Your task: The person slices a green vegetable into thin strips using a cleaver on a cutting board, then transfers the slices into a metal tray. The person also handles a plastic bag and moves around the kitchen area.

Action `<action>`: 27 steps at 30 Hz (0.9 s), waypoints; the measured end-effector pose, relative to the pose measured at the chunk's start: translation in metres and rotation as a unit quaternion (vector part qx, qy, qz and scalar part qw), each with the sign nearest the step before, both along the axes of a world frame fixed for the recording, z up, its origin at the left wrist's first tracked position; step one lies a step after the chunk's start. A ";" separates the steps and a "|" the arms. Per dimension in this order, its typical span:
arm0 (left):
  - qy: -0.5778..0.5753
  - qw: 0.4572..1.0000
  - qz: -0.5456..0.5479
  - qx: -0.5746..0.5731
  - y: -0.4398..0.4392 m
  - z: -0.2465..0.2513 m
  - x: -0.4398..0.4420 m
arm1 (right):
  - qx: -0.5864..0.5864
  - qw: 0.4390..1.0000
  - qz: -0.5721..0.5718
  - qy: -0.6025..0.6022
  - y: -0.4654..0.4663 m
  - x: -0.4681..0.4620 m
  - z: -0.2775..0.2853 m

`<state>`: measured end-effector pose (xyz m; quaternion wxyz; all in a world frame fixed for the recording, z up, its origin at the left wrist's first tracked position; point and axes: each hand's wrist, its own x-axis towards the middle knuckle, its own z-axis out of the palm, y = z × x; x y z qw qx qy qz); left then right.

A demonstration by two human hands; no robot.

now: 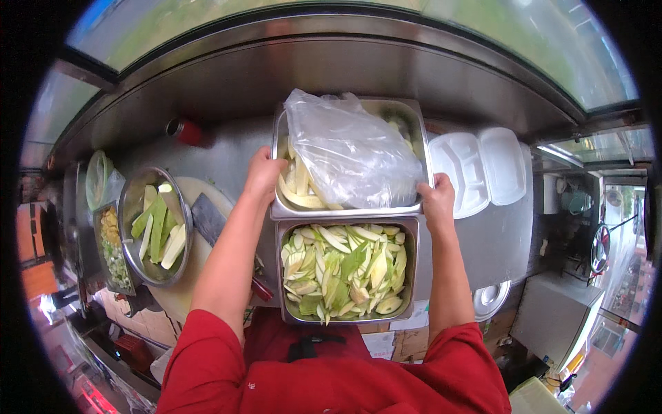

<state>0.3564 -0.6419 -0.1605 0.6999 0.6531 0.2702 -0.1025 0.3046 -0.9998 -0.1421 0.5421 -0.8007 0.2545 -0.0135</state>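
Note:
Between my two hands is a steel food pan [351, 211] with pale vegetable strips [302, 189] inside. A clear plastic bag [357, 155] covers most of its contents. My left hand [262, 175] grips the left rim, and my right hand [437, 199] grips the right rim. Directly in front of my body, edge to edge with this pan, a second steel pan [415, 274] is heaped with sliced green vegetable [344, 271]. Whether the far pan rests on the counter or is slightly raised, I cannot tell.
On the left, a steel bowl [187, 217] of peeled vegetable pieces stands by a round cutting board [227, 191] with a cleaver [209, 215]. Chopped ingredients fill a tray [129, 289] beyond it. A red jar [185, 131] lies at the back. Foam takeaway boxes [468, 165] sit right.

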 end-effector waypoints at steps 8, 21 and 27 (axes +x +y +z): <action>0.068 0.970 0.032 -0.232 0.047 0.080 -0.120 | 0.038 0.993 0.100 -0.052 0.028 -0.044 0.075; 0.049 0.964 0.185 -0.186 0.127 0.119 -0.319 | 0.091 0.912 0.312 -0.252 0.185 -0.042 0.210; 0.015 0.919 0.306 -0.247 0.198 0.118 -0.428 | 0.122 0.940 0.243 -0.207 0.149 0.041 0.158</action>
